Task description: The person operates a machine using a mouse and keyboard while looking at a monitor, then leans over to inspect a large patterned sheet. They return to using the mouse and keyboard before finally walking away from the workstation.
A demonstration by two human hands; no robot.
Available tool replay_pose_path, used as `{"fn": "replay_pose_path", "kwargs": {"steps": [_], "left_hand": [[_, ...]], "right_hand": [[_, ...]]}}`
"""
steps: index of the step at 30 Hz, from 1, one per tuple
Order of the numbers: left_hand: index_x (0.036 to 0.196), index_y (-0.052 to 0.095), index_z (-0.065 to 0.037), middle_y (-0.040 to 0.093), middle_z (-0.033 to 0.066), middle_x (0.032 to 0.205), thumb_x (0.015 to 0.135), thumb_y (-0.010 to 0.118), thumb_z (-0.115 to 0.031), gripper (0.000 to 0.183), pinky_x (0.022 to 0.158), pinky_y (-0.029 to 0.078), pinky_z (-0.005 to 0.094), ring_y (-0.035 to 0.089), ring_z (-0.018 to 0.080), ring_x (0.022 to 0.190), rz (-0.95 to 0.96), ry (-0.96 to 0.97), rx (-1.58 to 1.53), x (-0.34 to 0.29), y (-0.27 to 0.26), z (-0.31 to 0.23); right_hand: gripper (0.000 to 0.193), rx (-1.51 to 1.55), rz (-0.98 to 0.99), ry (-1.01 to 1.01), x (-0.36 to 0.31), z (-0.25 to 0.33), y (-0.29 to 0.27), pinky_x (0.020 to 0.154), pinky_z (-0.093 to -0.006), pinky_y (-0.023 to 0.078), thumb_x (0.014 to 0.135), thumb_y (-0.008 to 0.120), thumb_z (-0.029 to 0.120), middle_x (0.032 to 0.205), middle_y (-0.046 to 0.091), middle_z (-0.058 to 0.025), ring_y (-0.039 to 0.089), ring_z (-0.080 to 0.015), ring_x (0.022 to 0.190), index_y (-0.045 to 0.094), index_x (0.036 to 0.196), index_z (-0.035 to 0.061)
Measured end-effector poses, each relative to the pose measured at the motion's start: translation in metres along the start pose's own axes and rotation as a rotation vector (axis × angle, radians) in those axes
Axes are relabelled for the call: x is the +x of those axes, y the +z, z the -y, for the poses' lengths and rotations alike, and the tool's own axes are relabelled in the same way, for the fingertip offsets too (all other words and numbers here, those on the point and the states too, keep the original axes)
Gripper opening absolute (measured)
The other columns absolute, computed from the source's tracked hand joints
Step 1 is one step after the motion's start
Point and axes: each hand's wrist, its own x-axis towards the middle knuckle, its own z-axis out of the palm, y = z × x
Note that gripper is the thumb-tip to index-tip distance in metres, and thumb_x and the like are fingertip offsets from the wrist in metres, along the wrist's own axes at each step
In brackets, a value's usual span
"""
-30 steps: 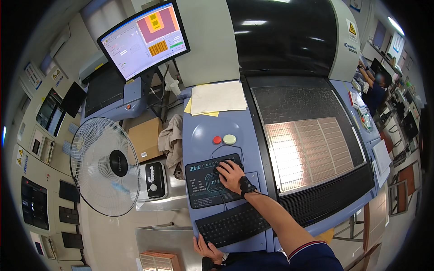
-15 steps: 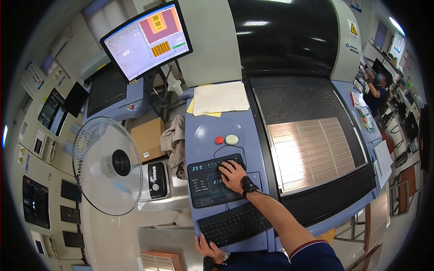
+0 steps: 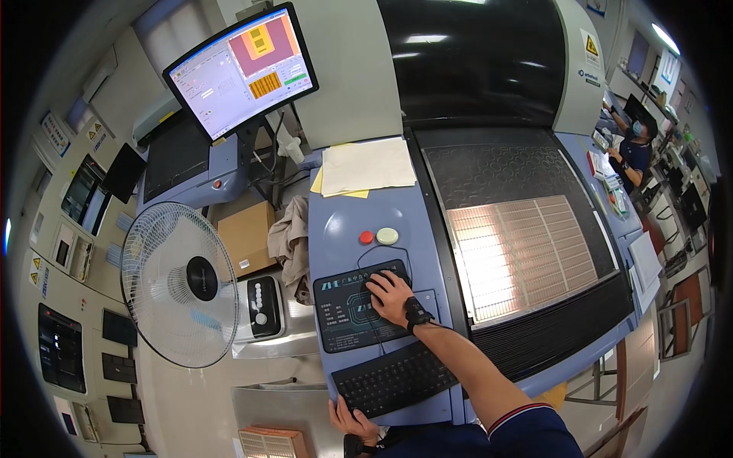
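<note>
My right hand (image 3: 391, 298) curves over a computer mouse, which is almost wholly hidden beneath the palm and fingers. Under it lies a black printed mouse pad (image 3: 347, 320), and a thin cable loops away from its top. Just below the pad sits a black keyboard (image 3: 393, 380), tilted on the blue console. At the keyboard's lower-left corner, my left hand (image 3: 354, 424) rests by the console's front edge with its fingers apart. Up to the left, a monitor (image 3: 240, 72) shows a magnified yellow and purple pattern above a striped orange patch.
A red button (image 3: 366, 237) and a pale button (image 3: 387, 236) sit above the pad. Papers (image 3: 366, 166) lie farther back. Right of the console, a coppery gridded panel (image 3: 527, 252) lies on the machine bed. A fan (image 3: 179, 282) stands left; a seated person (image 3: 635, 153) is far right.
The whole view has shifted slightly. At far right the other person's head has come up and their hands have moved. My two hands stay in place.
</note>
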Motion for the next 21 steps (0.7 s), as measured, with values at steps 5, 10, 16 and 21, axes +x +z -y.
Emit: {"fn": "replay_pose_path", "kwargs": {"steps": [5, 10, 16, 21], "left_hand": [[0.136, 0.054, 0.009, 0.055, 0.0238, 0.139, 0.099, 0.039, -0.028, 0.055, 0.115, 0.027, 0.0528, 0.039, 0.0447, 0.137, -0.003, 0.010, 0.015, 0.0007, -0.0027, 0.0022], [0.136, 0.054, 0.009, 0.055, 0.0237, 0.140, 0.099, 0.039, -0.029, 0.055, 0.115, 0.027, 0.0527, 0.039, 0.0445, 0.138, -0.003, 0.013, 0.007, 0.0009, -0.0009, 0.0017], [0.136, 0.054, 0.008, 0.055, 0.0235, 0.140, 0.099, 0.039, -0.029, 0.055, 0.116, 0.027, 0.0525, 0.039, 0.0442, 0.138, -0.007, 0.006, 0.003, -0.0007, -0.0007, 0.0023], [0.136, 0.054, 0.008, 0.055, 0.0234, 0.139, 0.099, 0.038, -0.030, 0.056, 0.116, 0.027, 0.0525, 0.039, 0.0444, 0.138, -0.008, 0.009, 0.021, -0.0004, -0.0003, 0.0024]], "right_hand": [[0.039, 0.008, 0.004, -0.007, 0.0028, 0.0037, 0.0020, 0.100, -0.0495, 0.049, 0.084, 0.069, 0.013, 0.133, 0.057, -0.0099, 0.053, -0.0368, 0.125, 0.065, 0.122, 0.0099], [0.039, 0.017, 0.028, -0.005, 0.0001, 0.0004, 0.0030, 0.101, -0.0500, 0.049, 0.085, 0.069, 0.014, 0.134, 0.056, -0.0098, 0.052, -0.0370, 0.127, 0.064, 0.124, 0.0108], [0.039, 0.023, 0.041, -0.004, -0.0008, 0.0003, 0.0040, 0.102, -0.0507, 0.048, 0.086, 0.068, 0.015, 0.136, 0.056, -0.0098, 0.051, -0.0371, 0.128, 0.063, 0.125, 0.0114], [0.039, 0.018, 0.045, 0.005, -0.0009, 0.0005, 0.0036, 0.102, -0.0505, 0.048, 0.087, 0.068, 0.016, 0.136, 0.056, -0.0099, 0.051, -0.0371, 0.128, 0.063, 0.126, 0.0113]]}}
